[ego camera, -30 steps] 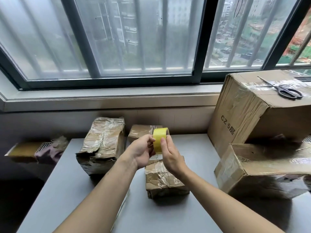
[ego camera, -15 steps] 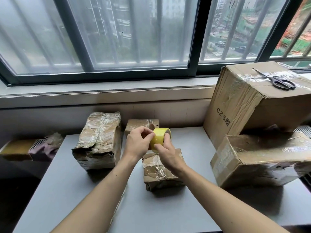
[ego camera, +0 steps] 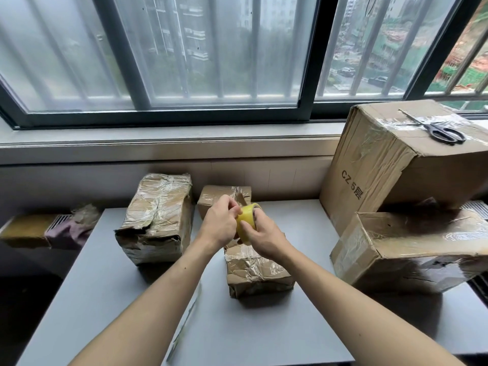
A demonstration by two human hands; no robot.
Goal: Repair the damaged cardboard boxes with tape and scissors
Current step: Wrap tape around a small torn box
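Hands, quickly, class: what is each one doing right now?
Left hand: fingers curled, pinching at the yellow tape roll.
Right hand: gripping the same roll.

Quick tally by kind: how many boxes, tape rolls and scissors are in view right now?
Cardboard boxes: 5 — tall crushed box, small box at the back, box under the hands, large printed box, box below it
Yellow tape roll: 1
Scissors: 1
Total: 7

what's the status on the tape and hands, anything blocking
Right hand grips tape roll, left hand picking at its edge. Small crumpled box right below. Scissors on the big box. Nothing blocking.
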